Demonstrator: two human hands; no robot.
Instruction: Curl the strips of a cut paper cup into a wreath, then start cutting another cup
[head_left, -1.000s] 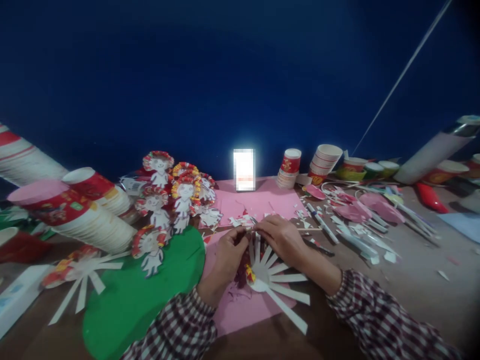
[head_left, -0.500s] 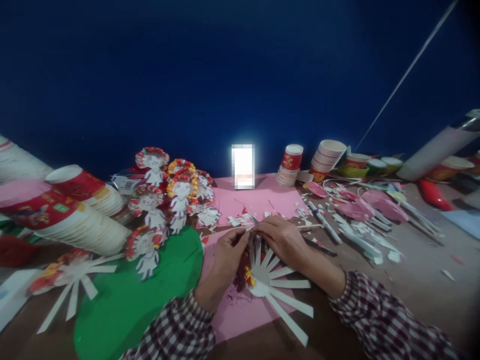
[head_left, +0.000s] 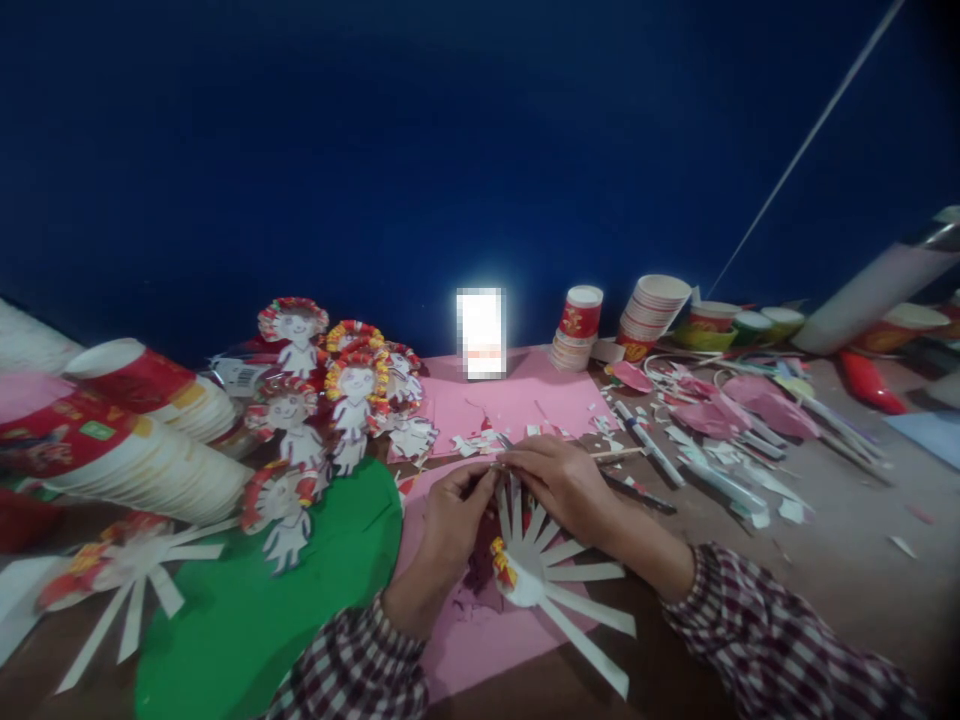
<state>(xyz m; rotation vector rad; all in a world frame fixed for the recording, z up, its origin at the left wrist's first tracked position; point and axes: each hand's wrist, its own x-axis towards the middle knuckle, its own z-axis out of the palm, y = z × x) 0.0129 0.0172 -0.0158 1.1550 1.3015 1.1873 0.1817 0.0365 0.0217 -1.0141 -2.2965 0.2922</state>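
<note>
A paper cup cut into strips fans out over the pink sheet, its long white strips spreading to the right and a red-and-yellow curled part on its left. My left hand pinches the end of one upper strip between thumb and fingers. Against it, my right hand is closed at the fingertips on the same strip end. A thin grey tip shows just above the right fingers; what it belongs to is hidden. Another cut cup with splayed strips lies at the left.
Several paper dolls with curled rims stand by a green round sheet. Stacked paper cups lean at the left; more cups stand at the back. Paper scraps and pens litter the right. A bright blurred rectangle stands behind.
The view has shifted slightly, and the cut cup's strips sit a little lower and farther right. Both hands keep their pinch at the strip end.
</note>
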